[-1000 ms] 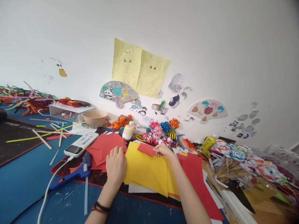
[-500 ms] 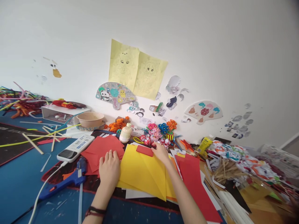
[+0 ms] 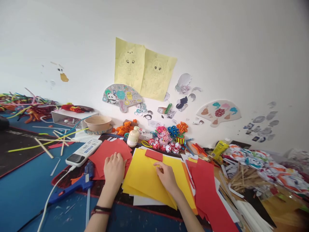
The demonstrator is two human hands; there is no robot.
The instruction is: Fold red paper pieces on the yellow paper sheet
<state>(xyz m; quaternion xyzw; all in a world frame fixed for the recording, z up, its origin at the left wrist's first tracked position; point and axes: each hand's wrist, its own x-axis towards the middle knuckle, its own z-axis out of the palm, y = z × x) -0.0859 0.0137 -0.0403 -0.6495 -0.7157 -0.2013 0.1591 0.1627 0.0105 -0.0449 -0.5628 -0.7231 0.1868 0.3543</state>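
Note:
My left hand (image 3: 114, 169) lies on a stack of red paper sheets (image 3: 111, 149), its fingers spread flat on it. Over the yellow paper (image 3: 137, 180) hovers or rests my right hand (image 3: 166, 175), loosely curved with the index finger stretched out; whether it touches the paper I cannot tell. No object shows in it. A small red paper strip (image 3: 154, 155) lies on the yellow paper's far edge, just beyond my right fingers. White sheets stick out under the yellow paper.
A blue glue gun (image 3: 77, 187) and a white power strip (image 3: 83, 153) with a cable lie left. Behind the paper stand a cream bottle (image 3: 133, 138) and craft flowers (image 3: 166, 135). More red paper (image 3: 205, 183) and wooden sticks (image 3: 243, 177) are on the right.
My right hand has left the red strip and come back toward me over the yellow paper. My left hand stays on the red paper. The view has shifted slightly.

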